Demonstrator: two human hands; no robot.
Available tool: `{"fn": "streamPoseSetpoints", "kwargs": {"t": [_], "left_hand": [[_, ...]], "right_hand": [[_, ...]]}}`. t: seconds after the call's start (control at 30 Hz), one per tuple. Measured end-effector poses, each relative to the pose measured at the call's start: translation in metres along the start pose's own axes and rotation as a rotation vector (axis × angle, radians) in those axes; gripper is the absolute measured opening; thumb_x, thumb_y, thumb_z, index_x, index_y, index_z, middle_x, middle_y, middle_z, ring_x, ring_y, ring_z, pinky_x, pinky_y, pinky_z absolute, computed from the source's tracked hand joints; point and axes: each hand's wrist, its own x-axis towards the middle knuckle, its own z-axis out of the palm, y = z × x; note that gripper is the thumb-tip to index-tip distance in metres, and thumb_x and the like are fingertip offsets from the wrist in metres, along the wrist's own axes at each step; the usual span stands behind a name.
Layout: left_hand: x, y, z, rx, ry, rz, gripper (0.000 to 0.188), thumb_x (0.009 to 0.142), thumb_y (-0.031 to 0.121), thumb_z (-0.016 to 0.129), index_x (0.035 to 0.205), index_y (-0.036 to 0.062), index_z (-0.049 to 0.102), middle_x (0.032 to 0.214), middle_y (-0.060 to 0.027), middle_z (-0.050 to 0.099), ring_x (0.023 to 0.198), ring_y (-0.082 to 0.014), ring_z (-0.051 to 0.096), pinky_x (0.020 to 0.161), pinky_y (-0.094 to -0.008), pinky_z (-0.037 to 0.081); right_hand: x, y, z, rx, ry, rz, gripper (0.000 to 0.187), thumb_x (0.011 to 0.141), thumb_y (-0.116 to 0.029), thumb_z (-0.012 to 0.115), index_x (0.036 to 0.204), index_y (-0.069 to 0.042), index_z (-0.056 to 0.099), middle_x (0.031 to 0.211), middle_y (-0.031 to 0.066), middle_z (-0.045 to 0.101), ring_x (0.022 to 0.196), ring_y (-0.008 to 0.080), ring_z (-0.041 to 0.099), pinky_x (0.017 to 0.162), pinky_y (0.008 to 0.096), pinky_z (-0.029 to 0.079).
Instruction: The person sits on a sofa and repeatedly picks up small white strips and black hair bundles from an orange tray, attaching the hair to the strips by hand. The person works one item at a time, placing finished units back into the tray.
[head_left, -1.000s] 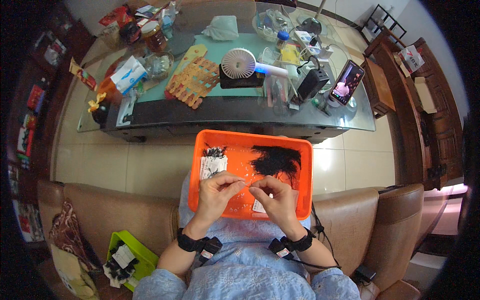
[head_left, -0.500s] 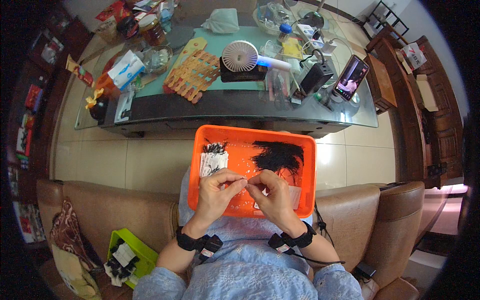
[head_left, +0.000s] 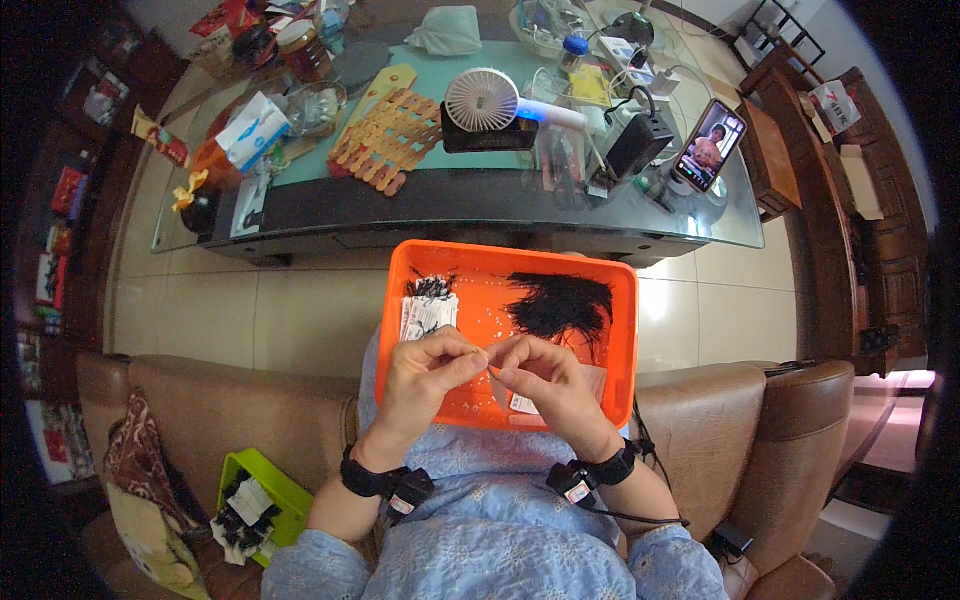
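**Fingertips meet over the orange tray**

At the centre of the frame both hands come together above the orange tray [head_left: 610, 300] resting on the person's lap. The left hand [head_left: 425, 375] has its fingers curled narrow, thumb and forefinger pinched on something too small to make out. The right hand [head_left: 545, 380] is likewise pinched, its fingertips touching the left's; a small white tag [head_left: 522, 404] shows just beneath it. In the tray's upper right lies a heap of black threadlike pieces [head_left: 562, 303]; at its upper left sits a stack of white cards [head_left: 428, 312] with black bits on top.

This looks like the joining step, a fine piece being fitted between the two pinches. The next move likely calls for steady, close fingertip work rather than any reach.
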Motion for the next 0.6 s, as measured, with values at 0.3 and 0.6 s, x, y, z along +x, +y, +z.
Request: {"fn": "streamPoseSetpoints", "kwargs": {"t": [0.3,0.6], "left_hand": [[0.002,-0.003,-0.002,-0.161,0.035,-0.053,0.009,0.087,0.011,0.065,0.091,0.0030,0.067,0.086,-0.0022,0.064,0.054,-0.0044,0.048,0.045,-0.0192,0.037],[0.003,-0.006,-0.004,-0.186,0.006,-0.028,0.008,0.086,0.009,0.066,0.091,0.0026,0.067,0.093,-0.0031,0.064,0.057,-0.0048,0.050,0.048,-0.0183,0.039]], "right_hand": [[0.001,0.011,0.003,0.178,0.002,0.109,0.015,0.088,-0.006,0.064,0.102,-0.004,0.061,0.096,0.0002,0.064,0.085,0.0058,0.058,0.077,0.0209,0.046],[0.005,0.015,0.001,0.212,-0.031,0.086,0.013,0.090,-0.012,0.064,0.101,-0.004,0.062,0.085,-0.0026,0.063,0.070,0.0044,0.055,0.063,0.0201,0.045]]}}
